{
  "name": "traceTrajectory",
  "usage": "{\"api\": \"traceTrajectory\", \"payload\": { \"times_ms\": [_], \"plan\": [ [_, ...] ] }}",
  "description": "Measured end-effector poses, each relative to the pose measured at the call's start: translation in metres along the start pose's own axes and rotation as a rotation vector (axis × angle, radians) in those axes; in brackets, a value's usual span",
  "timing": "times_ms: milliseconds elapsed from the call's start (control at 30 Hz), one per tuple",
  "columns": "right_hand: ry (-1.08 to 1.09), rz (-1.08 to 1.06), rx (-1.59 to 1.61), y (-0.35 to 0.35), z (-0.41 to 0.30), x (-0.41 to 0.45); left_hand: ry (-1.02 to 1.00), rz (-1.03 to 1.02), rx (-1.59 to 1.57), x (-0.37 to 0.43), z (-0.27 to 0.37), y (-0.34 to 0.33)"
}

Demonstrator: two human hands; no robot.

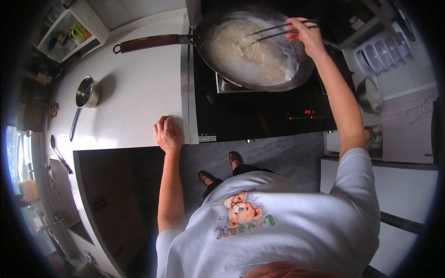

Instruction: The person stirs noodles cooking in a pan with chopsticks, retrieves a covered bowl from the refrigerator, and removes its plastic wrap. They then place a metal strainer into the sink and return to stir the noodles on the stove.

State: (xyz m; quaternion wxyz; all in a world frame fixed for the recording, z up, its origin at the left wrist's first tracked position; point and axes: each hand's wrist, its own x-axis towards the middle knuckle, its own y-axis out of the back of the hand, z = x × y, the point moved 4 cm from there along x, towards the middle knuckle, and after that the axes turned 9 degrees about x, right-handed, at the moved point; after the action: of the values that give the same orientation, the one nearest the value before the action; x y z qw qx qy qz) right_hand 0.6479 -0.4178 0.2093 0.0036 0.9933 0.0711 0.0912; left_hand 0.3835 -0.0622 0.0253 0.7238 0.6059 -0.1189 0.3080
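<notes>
My right hand (306, 36) grips a pair of dark chopsticks (278, 29) above the wok. Their tips reach into pale noodles (240, 40) lying in cloudy, foamy liquid. The wide wok (299, 74) sits on a black cooktop (243, 114), its brown handle (149, 44) pointing left over the counter. On the pale countertop (139, 83), close to its front edge, rests my left hand (167, 135). Its fingers are curled together with no object visible in them; what is under the palm is hidden.
A small metal saucepan (87, 92) stands on the counter's left part. Near the sink (69, 194) lies a long-handled spoon or ladle (59, 156). Right of the cooktop is a metal bowl (369, 95) with pale contents. Lit red controls (308, 112) show on the cooktop's front.
</notes>
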Motion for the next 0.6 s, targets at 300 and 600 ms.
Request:
{"api": "traceTrajectory", "payload": {
  "times_ms": [300, 600],
  "plan": [
    [0.002, -0.146, -0.29, 0.022, -0.035, -0.009, 0.013, 0.006, -0.017, -0.001, -0.001, -0.001],
    [0.002, -0.097, -0.029, 0.01, 0.004, 0.005, 0.011, -0.017, -0.008, 0.0, -0.002, -0.002]
  ]
}}
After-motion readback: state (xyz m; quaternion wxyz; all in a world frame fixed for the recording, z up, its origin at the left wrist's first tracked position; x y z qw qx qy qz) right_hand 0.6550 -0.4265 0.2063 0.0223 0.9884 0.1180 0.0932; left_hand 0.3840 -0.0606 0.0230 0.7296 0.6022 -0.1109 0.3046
